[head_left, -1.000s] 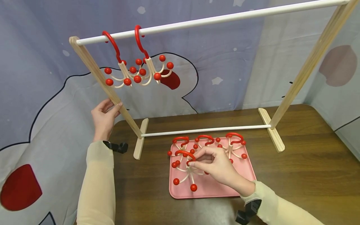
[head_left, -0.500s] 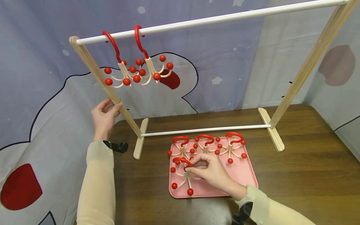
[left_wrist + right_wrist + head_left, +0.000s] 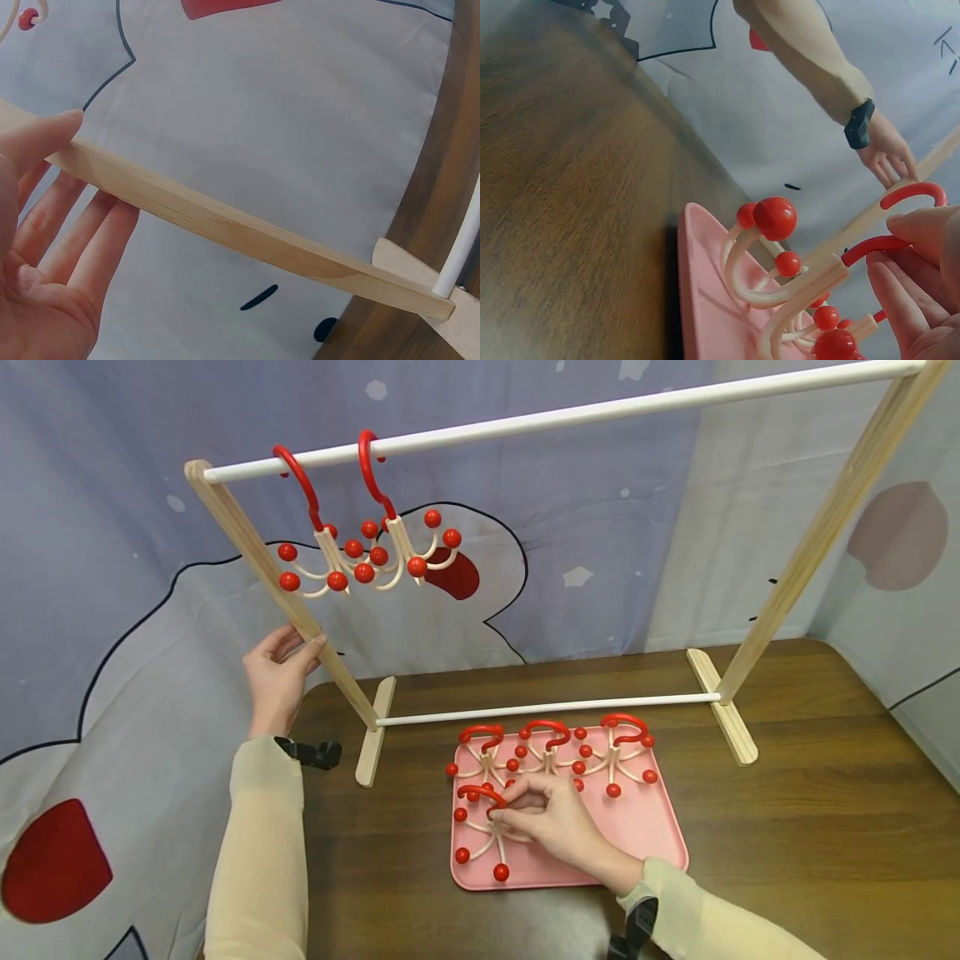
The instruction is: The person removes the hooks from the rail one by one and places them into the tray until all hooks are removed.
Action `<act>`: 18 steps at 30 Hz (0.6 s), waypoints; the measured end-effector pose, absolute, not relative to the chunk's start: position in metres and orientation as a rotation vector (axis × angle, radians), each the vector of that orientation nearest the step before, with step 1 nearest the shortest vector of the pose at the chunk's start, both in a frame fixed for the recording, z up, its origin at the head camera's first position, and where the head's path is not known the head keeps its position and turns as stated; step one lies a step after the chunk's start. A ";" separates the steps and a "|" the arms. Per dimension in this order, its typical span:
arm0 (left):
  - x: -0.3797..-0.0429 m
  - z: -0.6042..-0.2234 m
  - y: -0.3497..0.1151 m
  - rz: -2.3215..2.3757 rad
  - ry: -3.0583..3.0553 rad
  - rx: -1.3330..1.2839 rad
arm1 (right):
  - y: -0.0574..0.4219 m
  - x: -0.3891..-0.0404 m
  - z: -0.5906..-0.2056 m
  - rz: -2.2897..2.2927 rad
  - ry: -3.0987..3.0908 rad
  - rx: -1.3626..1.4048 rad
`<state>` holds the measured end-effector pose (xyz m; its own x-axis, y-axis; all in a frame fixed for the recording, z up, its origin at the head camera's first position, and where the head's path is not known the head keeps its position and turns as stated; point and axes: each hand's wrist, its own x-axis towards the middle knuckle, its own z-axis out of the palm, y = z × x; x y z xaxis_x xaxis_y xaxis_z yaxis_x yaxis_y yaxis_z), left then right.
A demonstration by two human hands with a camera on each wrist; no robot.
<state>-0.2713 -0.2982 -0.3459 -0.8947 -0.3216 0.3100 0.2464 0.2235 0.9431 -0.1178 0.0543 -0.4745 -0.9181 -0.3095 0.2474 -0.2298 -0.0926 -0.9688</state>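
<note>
My left hand grips the left wooden upright of a rack; in the left wrist view, thumb and fingers lie on either side of that post. My right hand pinches the red hook of a pale hanger with several curved, red-ball-tipped arms. This hanger is at the front left of the pink tray; whether it touches the tray is unclear. Behind it on the tray stand three similar hangers: a left one, a middle one and a right one.
Two more such hangers, one farther left and its neighbour, hang from the rack's white top rail. A white lower bar runs behind the tray. The rack's right foot stands on the brown table.
My right hand has moved left and toward me with the hanger, lowering it to the tray's front left. My left hand stays on the upright.
</note>
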 end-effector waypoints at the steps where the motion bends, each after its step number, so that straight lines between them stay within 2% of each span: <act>1: -0.271 -0.346 -0.298 -1.711 -2.063 0.070 | 0.054 -0.118 -0.475 -2.196 2.079 -0.617; 18: -0.273 -0.348 -0.299 -1.683 -2.090 0.096 | 0.056 -0.118 -0.478 -2.170 2.088 -0.549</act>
